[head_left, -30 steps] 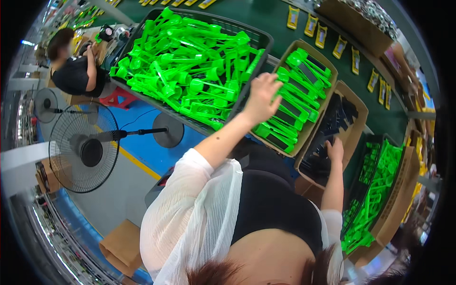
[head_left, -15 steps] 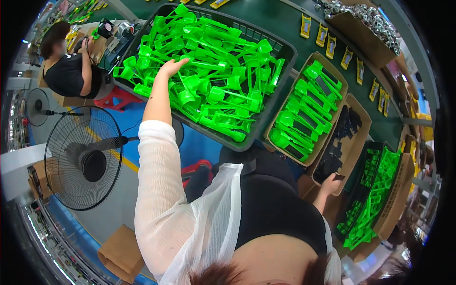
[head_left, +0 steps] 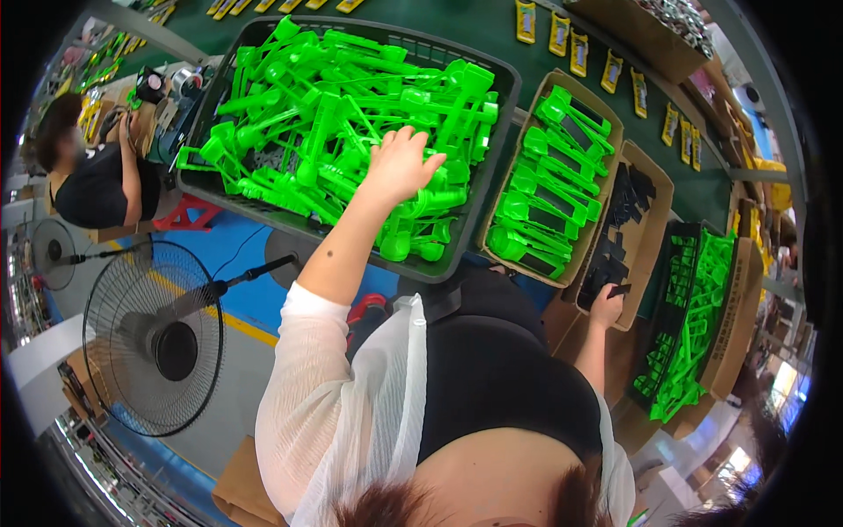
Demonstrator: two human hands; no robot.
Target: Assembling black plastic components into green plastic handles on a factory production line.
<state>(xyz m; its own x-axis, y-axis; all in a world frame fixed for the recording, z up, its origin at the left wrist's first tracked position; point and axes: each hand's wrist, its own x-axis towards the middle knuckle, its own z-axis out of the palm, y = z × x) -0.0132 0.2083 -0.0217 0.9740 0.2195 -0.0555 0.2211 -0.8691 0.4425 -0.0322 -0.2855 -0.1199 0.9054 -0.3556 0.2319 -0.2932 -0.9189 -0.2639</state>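
A large black crate [head_left: 492, 75] is heaped with bright green plastic parts [head_left: 325, 97], each with a long frame and a scoop-like end. My left hand [head_left: 404, 165] lies over the right front of this heap, palm down, fingers spread; contact under the palm is hidden. My right hand [head_left: 606, 307] pinches a small flat black piece [head_left: 620, 290] at the near end of a cardboard tray [head_left: 657, 198] containing loose black pieces [head_left: 628, 202]. Between the hands, another cardboard box [head_left: 493, 237] has green parts in a row, with dark flat pieces among them.
To the right, a black basket [head_left: 672, 307] is full of green parts beside a cardboard carton [head_left: 736, 325]. Yellow pieces [head_left: 612, 72] line the green bench [head_left: 492, 26]. A standing fan [head_left: 176, 350] and a seated co-worker [head_left: 101, 180] are at left.
My left hand has moved right and nearer across the heap, its fingers spreading. Green parts have shifted, baring some crate bottom at left. My right hand still holds a black piece.
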